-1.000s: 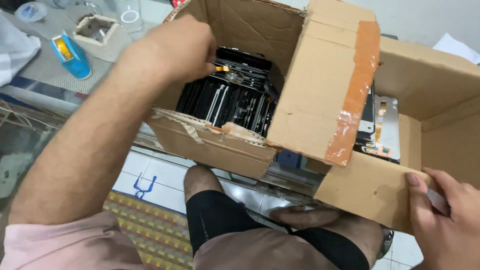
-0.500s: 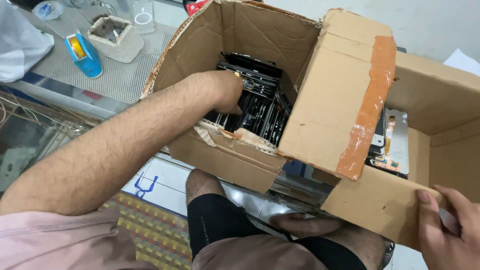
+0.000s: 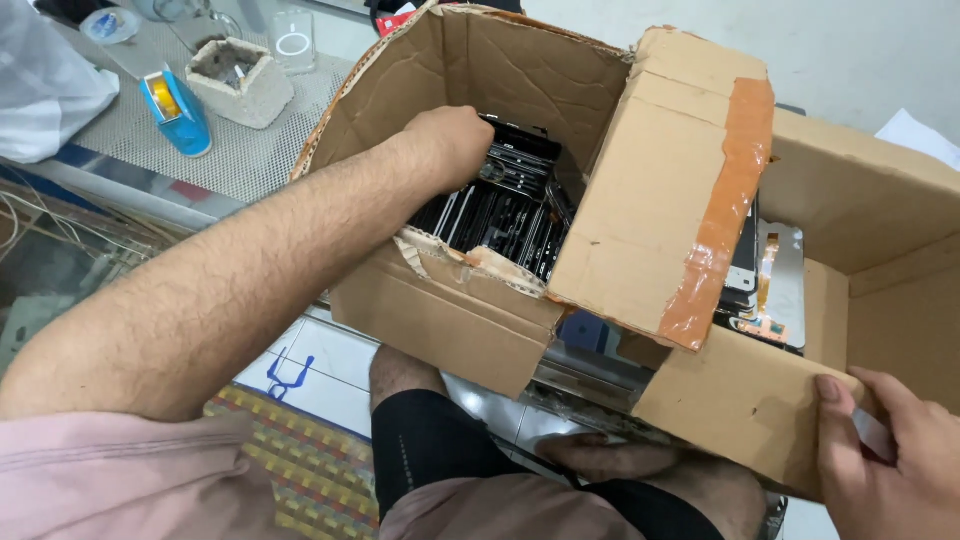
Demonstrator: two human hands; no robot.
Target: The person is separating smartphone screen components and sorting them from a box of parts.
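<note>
At a cluttered counter, a worn cardboard box lies lengthwise left to right, the left hand closed among upright black phone screens, the right hand gripping its near-right wall.

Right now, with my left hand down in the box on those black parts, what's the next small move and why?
Probably pinch one black panel and lift it straight up: left hand rests on the upright stack, right hand steadies the box.

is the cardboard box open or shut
Open. The cardboard box has its flaps up, a stack of black flat parts shows inside, and the left hand reaches into it.
</note>
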